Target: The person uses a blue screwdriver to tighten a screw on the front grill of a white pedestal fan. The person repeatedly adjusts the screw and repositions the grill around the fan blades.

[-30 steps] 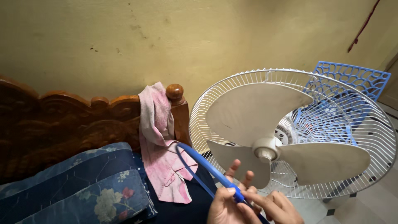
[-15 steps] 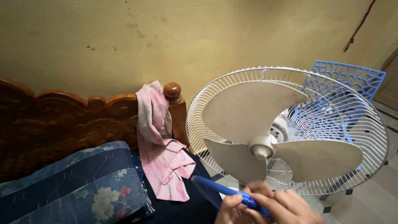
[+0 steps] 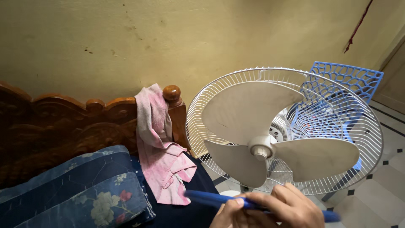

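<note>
At the bottom edge my left hand (image 3: 229, 213) and my right hand (image 3: 292, 207) are both closed on a long blue plastic strip (image 3: 202, 197). The strip lies almost level and sticks out to the left of my fingers; a short end shows past my right hand. Just above the hands stands a white fan (image 3: 261, 148) with three dusty blades. Its rear wire guard (image 3: 198, 105) rings the blades, and no front guard covers them. My hands are just below the lowest blades and do not touch them.
A pink cloth (image 3: 158, 147) hangs over the knob of a carved wooden headboard (image 3: 63, 126). A blue floral pillow (image 3: 84, 190) lies at the lower left. A blue plastic chair (image 3: 350, 80) stands behind the fan, on a tiled floor (image 3: 388, 177) by the yellowish wall.
The blue strip has dropped from pointing up and to the left to lying almost level. My hands have closed together over it, moving slightly right.
</note>
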